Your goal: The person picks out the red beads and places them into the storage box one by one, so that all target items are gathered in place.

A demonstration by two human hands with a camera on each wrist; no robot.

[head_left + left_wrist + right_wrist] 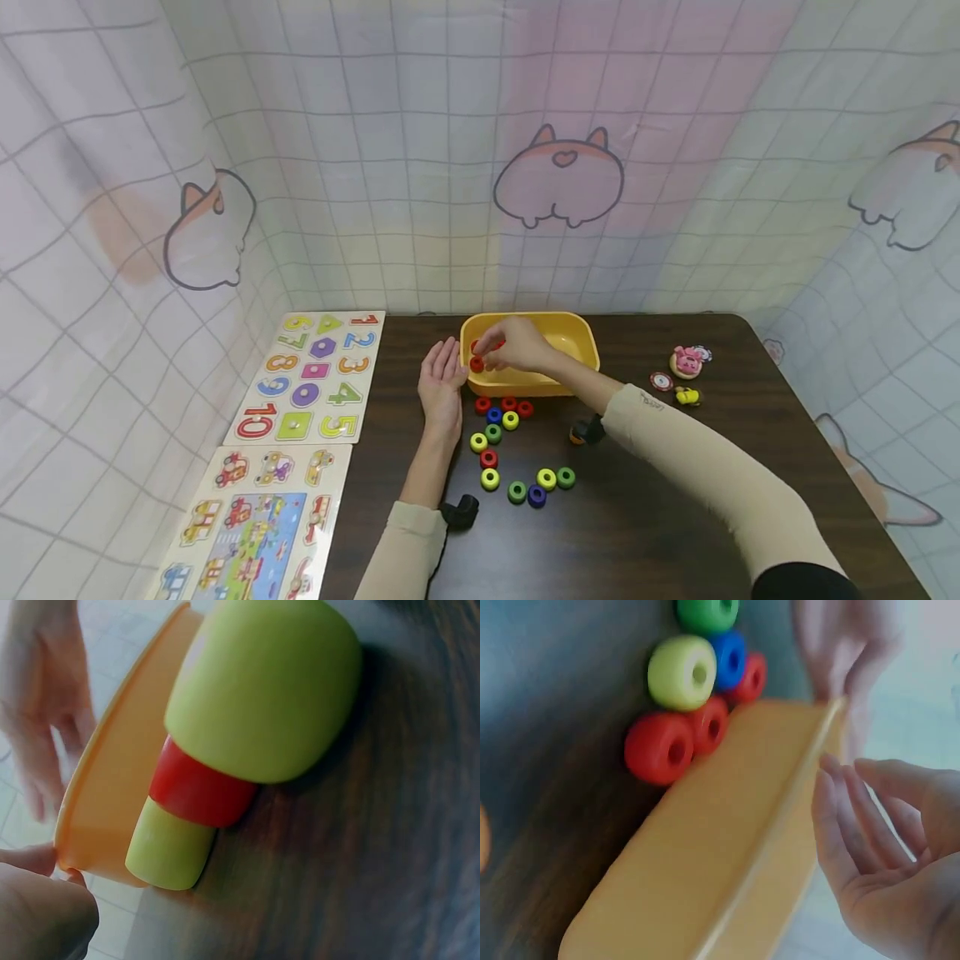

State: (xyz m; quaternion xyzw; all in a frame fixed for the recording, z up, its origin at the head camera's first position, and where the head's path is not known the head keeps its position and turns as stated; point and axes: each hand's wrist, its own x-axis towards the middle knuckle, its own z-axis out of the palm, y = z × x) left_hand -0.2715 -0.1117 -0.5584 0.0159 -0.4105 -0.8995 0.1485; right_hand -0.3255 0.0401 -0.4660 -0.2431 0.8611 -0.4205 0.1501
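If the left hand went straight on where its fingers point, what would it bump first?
Probably the checked curtain: the left hand points past the side of the yellow tub, though it might brush that; depth is unclear.

right fingers [492, 338] over yellow tray [576, 342] | left fingers [442, 358] beside it | coloured rings [510, 427] on table [630, 533]

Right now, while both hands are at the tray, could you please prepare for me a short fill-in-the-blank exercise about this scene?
The hand reaching into the yellow tray is the person's ____ one.
The colour of every ring visible inside the tray is ____.
Left of the left hand lie ____ puzzle boards.

Missing words: right; red; two.
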